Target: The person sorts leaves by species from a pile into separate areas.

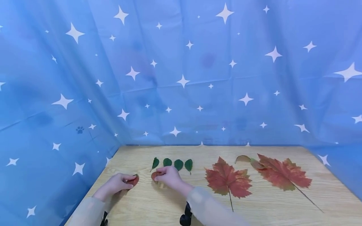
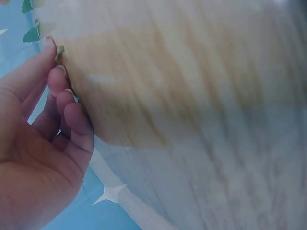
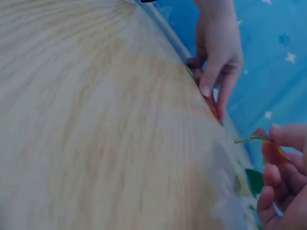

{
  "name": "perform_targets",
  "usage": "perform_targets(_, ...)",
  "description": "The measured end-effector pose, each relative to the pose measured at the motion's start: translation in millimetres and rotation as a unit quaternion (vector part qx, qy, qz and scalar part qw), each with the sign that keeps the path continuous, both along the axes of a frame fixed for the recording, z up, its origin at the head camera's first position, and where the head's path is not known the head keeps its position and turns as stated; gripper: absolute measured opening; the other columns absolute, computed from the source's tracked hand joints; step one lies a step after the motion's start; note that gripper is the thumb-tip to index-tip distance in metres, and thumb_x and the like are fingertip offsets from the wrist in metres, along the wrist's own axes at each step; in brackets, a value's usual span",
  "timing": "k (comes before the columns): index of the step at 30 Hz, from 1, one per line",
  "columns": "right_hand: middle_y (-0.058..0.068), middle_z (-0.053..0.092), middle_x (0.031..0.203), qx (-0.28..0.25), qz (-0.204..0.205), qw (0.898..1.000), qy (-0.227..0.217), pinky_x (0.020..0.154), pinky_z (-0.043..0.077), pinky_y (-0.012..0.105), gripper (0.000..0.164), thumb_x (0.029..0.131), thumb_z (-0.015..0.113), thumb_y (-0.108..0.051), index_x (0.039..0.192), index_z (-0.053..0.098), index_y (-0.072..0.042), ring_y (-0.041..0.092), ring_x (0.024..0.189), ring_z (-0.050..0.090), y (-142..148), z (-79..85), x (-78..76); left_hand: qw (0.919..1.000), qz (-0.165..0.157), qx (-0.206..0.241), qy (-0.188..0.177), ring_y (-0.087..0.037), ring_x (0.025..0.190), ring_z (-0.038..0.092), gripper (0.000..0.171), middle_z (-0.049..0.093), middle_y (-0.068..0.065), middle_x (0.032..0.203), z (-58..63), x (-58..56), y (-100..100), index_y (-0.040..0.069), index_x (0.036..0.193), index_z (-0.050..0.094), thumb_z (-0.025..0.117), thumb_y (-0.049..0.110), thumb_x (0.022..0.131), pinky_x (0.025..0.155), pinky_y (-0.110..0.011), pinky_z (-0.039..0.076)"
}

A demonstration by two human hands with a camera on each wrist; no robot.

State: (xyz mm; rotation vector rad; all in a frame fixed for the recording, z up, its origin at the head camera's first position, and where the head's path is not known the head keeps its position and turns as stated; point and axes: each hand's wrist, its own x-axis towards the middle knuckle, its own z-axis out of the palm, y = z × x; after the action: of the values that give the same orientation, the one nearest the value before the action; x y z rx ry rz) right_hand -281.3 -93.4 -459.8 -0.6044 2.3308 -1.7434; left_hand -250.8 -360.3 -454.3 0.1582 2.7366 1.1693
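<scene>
At the left of the table, my left hand (image 1: pixel 117 184) pinches a small red leaf (image 1: pixel 134 180) between thumb and fingers, low over the wood. Only a greenish tip of it shows in the left wrist view, beside the fingertips. A little to the right, my right hand (image 1: pixel 171 177) holds another small red leaf (image 1: pixel 154 175) by thumb and fingers. In the right wrist view its green stem (image 3: pixel 245 140) sticks out past the fingertips. Just behind the right hand lies a row of several small green leaves (image 1: pixel 178 164), partly covered by that hand.
Two large red maple leaves, one in the middle (image 1: pixel 226 179) and one at the right (image 1: pixel 282 174), lie on the wooden table (image 1: pixel 271 207). A curled brownish leaf (image 1: pixel 243 158) touches the right one. A blue star-patterned curtain (image 1: pixel 181 62) hangs behind and at the sides.
</scene>
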Motion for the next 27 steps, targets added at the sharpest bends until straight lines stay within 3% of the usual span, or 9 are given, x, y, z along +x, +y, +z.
perform_targets(5, 0.006, 0.071, 0.103, 0.002, -0.006, 1.000, 0.007, 0.072, 0.054, 0.032, 0.036, 0.083, 0.077, -0.011, 0.116, 0.070, 0.000, 0.017, 0.088, 0.065, -14, -2.0, 3.2, 0.9996, 0.025, -0.008, -0.005, -0.036, 0.119, 0.053, 0.044, 0.061, -0.023, 0.124, -1.6, -3.7, 4, -0.002, 0.123, 0.065, 0.077, 0.006, 0.081, 0.093, -0.044, 0.047)
perform_targets(12, 0.005, 0.071, 0.098, 0.038, 0.001, 0.999, 0.016, 0.069, 0.054, 0.031, 0.031, 0.084, 0.076, -0.011, 0.113, 0.072, 0.000, 0.016, 0.085, 0.066, -26, -7.1, 4.0, 0.9995, -0.007, 0.028, -0.010, -0.031, 0.113, 0.055, 0.046, 0.060, -0.027, 0.124, -0.2, -4.4, 3, -0.008, 0.126, 0.060, 0.074, 0.006, 0.084, 0.079, -0.032, 0.051)
perform_targets(16, 0.003, 0.071, 0.097, 0.067, 0.008, 0.997, 0.040, 0.068, 0.054, 0.029, 0.029, 0.084, 0.076, -0.009, 0.111, 0.073, -0.001, 0.015, 0.085, 0.066, -30, -11.1, 3.1, 0.9995, 0.003, 0.030, -0.012, -0.027, 0.105, 0.057, 0.046, 0.060, -0.027, 0.124, 2.9, -3.0, 5, -0.008, 0.126, 0.060, 0.074, 0.005, 0.084, 0.070, -0.026, 0.047)
perform_targets(21, 0.003, 0.072, 0.097, 0.095, 0.018, 0.993, 0.060, 0.065, 0.053, 0.026, 0.025, 0.083, 0.076, -0.008, 0.107, 0.075, -0.002, 0.012, 0.085, 0.065, -33, -11.3, 3.8, 0.9997, 0.006, 0.021, -0.009, -0.030, 0.110, 0.056, 0.045, 0.059, -0.028, 0.124, 3.5, -1.3, 5, -0.008, 0.125, 0.061, 0.075, 0.004, 0.084, 0.075, -0.029, 0.049)
perform_targets(27, -0.003, 0.072, 0.090, 0.130, 0.033, 0.988, 0.082, 0.062, 0.049, 0.024, 0.014, 0.084, 0.073, -0.008, 0.097, 0.079, -0.010, 0.003, 0.070, 0.059, -36, -11.2, 4.3, 0.9999, 0.011, 0.003, -0.006, -0.035, 0.115, 0.054, 0.045, 0.060, -0.026, 0.124, 2.4, 0.5, 2, -0.005, 0.124, 0.063, 0.076, 0.005, 0.083, 0.084, -0.036, 0.050)
